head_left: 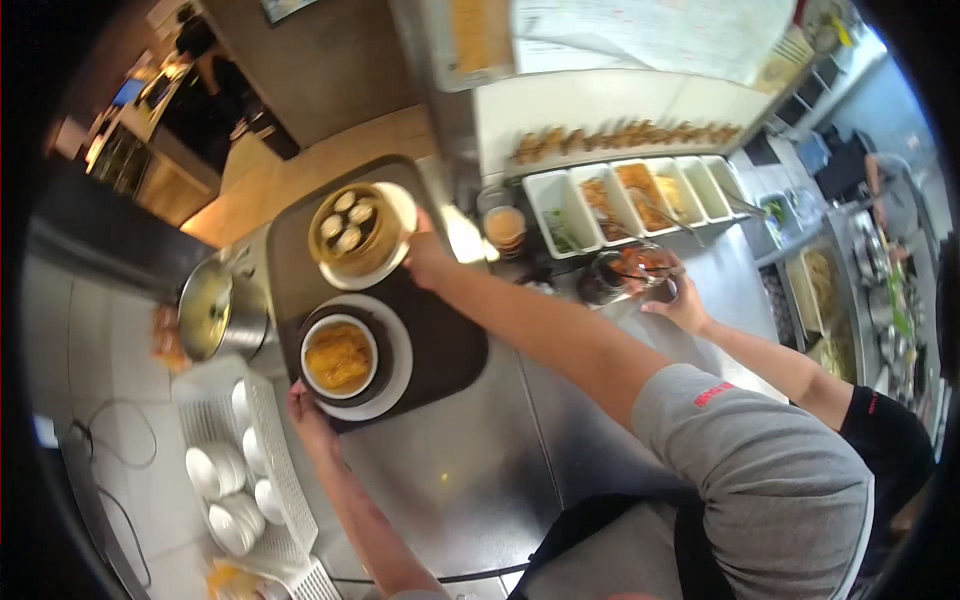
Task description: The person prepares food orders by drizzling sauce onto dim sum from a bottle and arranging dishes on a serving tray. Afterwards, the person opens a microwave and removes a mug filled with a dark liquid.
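My right hand point(428, 262) is closed on the rim of a white plate point(408, 208). On that plate sits a round bamboo steamer point(365, 252) with several small pale dumplings. My left hand point(312, 420) grips the near-left rim of a second white plate point(400, 375), right by the tray's edge; its fingers are partly hidden. This plate carries a dark holder with a white bowl point(340, 357) of yellow-orange food inside. Both plates are on a brown tray point(450, 345), which lies at the left end of the steel counter.
A metal pot point(240, 320) and a white basket point(300, 500) of bowls stand left. Along the back is a row of food containers point(560, 235), beside a cup point(505, 232). From the right, a co-worker's hand point(685, 300) holds a clear container point(640, 268).
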Demonstrator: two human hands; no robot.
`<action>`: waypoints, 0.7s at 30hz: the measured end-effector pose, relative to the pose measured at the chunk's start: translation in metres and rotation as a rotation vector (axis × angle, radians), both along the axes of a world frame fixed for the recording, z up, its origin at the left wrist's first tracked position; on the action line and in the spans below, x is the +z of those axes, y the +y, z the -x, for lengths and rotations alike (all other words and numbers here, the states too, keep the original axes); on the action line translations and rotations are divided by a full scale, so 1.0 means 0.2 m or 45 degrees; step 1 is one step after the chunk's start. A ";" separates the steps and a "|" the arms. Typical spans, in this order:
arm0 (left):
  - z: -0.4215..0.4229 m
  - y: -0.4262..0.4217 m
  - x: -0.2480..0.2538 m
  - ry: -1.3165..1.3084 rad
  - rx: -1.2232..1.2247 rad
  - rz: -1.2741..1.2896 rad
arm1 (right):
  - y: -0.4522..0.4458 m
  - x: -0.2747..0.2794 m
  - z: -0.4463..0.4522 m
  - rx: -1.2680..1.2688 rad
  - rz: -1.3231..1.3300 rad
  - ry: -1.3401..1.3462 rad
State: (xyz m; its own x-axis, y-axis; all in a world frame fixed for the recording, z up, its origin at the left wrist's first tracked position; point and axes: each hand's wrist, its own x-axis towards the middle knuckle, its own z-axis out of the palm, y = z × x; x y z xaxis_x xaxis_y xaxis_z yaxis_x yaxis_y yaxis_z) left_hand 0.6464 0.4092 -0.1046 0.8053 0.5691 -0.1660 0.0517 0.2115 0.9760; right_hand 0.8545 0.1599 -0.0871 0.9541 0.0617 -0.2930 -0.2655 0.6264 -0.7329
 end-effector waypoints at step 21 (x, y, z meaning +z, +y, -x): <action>0.39 -0.87 0.32 -0.192 -0.098 -1.422 | -2.15 0.93 0.48 -0.387 1.956 -0.510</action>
State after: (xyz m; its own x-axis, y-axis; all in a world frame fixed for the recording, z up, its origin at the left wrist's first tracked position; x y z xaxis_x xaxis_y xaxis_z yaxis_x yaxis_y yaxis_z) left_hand 0.5676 0.2348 -0.0408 0.8133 0.2860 0.5067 -0.1075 -0.7820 0.6140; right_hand 0.7595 -0.2694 0.0999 0.9021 -0.2355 0.3617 0.0779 -0.7355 -0.6730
